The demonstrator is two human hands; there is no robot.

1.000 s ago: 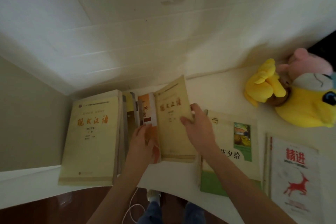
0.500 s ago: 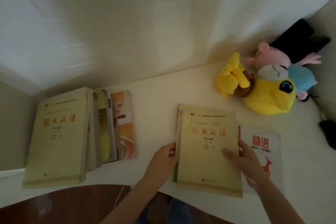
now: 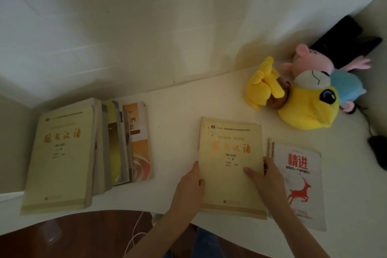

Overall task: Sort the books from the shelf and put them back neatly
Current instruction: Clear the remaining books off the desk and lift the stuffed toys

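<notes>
A beige book with orange title characters [image 3: 230, 163] lies flat on the white shelf [image 3: 178, 121], covering another book beneath it. My left hand [image 3: 188, 188] grips its left edge, thumb on the cover. My right hand [image 3: 270, 180] holds its right edge, thumb pressed on the cover. Just to the right lies a white book with a red deer [image 3: 299, 174]. At the left, a similar large beige book [image 3: 60, 153], a yellow book [image 3: 114, 153] and an orange book [image 3: 140, 144] lean together in a row.
A yellow plush toy [image 3: 307, 109] and a pink plush [image 3: 307, 60] sit at the back right by a black object [image 3: 343, 40]. Another dark item [image 3: 377, 146] lies at the far right. A white cable [image 3: 136, 230] hangs below the shelf's front edge.
The beige book left the row at the left and came to lie flat on top of the green book. Both hands moved right with it and now hold its side edges.
</notes>
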